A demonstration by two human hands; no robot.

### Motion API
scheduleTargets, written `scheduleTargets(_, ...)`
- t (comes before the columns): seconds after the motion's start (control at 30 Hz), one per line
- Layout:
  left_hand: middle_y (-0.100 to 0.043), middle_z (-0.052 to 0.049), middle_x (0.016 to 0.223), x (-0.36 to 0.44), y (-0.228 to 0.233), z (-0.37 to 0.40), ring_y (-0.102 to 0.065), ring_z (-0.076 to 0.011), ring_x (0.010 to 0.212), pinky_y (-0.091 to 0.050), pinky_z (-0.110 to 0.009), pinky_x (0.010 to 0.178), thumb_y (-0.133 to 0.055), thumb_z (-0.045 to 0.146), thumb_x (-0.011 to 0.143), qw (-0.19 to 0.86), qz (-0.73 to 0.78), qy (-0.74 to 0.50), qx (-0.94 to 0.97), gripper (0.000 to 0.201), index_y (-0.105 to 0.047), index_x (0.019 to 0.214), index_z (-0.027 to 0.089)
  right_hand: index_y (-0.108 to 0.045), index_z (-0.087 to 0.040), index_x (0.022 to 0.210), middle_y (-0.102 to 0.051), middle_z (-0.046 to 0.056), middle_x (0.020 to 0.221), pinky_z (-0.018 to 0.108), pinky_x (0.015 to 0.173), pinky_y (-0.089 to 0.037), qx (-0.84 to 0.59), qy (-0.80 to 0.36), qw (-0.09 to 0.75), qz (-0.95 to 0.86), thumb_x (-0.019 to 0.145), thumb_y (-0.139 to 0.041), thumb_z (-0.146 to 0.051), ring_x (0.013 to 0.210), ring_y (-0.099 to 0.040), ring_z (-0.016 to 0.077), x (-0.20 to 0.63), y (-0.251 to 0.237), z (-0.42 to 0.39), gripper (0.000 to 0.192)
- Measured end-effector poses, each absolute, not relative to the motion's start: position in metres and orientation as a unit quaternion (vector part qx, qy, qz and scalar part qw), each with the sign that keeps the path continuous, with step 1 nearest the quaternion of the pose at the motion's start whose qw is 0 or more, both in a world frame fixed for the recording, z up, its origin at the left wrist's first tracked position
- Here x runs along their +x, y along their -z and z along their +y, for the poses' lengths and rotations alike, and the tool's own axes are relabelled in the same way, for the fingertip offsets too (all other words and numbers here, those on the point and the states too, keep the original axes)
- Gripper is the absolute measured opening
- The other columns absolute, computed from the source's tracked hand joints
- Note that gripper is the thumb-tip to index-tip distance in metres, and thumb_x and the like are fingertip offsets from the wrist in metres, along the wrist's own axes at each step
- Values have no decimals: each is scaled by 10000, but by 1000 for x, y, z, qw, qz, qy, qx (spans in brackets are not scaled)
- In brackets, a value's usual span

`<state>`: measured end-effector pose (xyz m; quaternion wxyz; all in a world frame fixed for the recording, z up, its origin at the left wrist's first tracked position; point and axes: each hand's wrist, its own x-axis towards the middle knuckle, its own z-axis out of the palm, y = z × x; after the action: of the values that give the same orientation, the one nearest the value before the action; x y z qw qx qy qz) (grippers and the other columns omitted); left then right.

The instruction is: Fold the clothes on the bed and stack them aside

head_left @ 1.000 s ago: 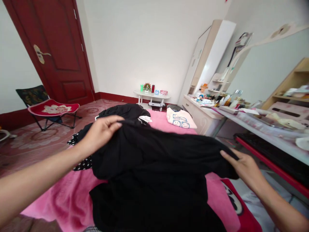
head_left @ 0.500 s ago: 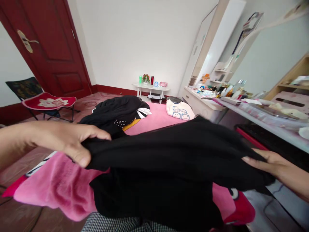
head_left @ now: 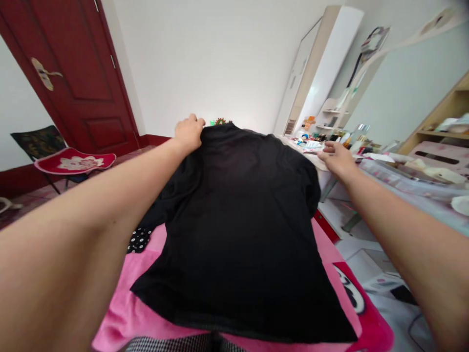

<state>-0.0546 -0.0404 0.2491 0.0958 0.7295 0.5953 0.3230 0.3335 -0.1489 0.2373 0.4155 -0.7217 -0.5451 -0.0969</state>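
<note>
A black long-sleeved top [head_left: 249,230] is spread out before me, its hem toward my lap and its neckline at the far end. My left hand [head_left: 189,133] grips it at the far left shoulder. To the right, my right hand [head_left: 339,159] is off the cloth, fingers apart and nothing in them. Beneath the top lies a pink blanket [head_left: 124,308], showing at the left and right sides. Part of a black clothes pile at the left is hidden behind my forearm and the top; a black dotted cloth [head_left: 139,240] shows at its edge.
A folding chair with a red cover [head_left: 75,160] stands at the left by the red door [head_left: 82,73]. Along the right runs a dresser crowded with bottles and small items, beside a clear plastic tray [head_left: 403,183]. My checked clothing [head_left: 164,343] shows at the bottom.
The black top, bunched and stretched between both hands before, now lies spread out lengthwise. Both hands have moved forward and up. My right hand has let go of it.
</note>
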Motion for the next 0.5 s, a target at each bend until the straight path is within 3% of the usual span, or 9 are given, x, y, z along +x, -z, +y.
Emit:
scheduleTargets(0.07, -520, -103, 1221, -48, -220, -32, -508, -138, 1111, -408, -225, 926, -534, 135, 831, 39, 568, -315, 759, 243, -615, 1041, 44, -516, 96, 1161, -599, 237, 1144, 281, 846, -429, -706, 59, 430, -559, 830, -474, -342, 983, -597, 169, 329, -216, -137, 551)
scheduleTargets(0.1, -519, -103, 1241, -48, -197, -32, -502, -190, 1148, -421, -272, 933, -580, 97, 785, 6, 540, -291, 790, 288, -627, 1069, 92, -514, 44, 1195, -612, 206, 1143, 303, 872, -436, -697, 34, 428, -574, 817, -525, -308, 987, -602, 176, 325, -196, -139, 516)
scheduleTargets(0.2, -449, -87, 1326, -65, -121, -47, -511, -262, 1169, -434, -355, 973, -641, 164, 743, -37, 449, -190, 872, 474, -568, 1209, 212, -578, -98, 1150, -637, 136, 1129, 384, 935, -449, -676, -40, 365, -639, 795, -582, -281, 1013, -609, 220, 311, -119, -172, 400)
scheduleTargets(0.3, -429, -76, 1350, -97, -69, -77, -480, -256, 1206, -396, -369, 1032, -601, 262, 797, -8, 387, -170, 906, 421, -553, 1214, 231, -573, -187, 1166, -599, 106, 1200, 421, 996, -422, -652, -66, 306, -690, 809, -574, -354, 1107, -568, 249, 303, -53, -224, 394)
scheduleTargets(0.4, -433, -70, 1365, -131, -58, -114, -452, -253, 1230, -363, -396, 1053, -522, 376, 866, 10, 346, -188, 919, 358, -561, 1196, 243, -541, -213, 1216, -548, 102, 1274, 432, 1047, -380, -642, -92, 258, -716, 822, -561, -416, 1202, -501, 255, 304, -25, -271, 444)
scheduleTargets(0.5, -508, -60, 1285, -157, -68, -151, -498, -235, 1170, -380, -373, 1026, -525, 439, 859, 34, 307, -157, 938, 370, -571, 1177, 255, -461, -238, 1321, -452, 92, 1389, 413, 1076, -353, -628, -122, 199, -743, 800, -589, -416, 1278, -429, 252, 305, -26, -304, 565)
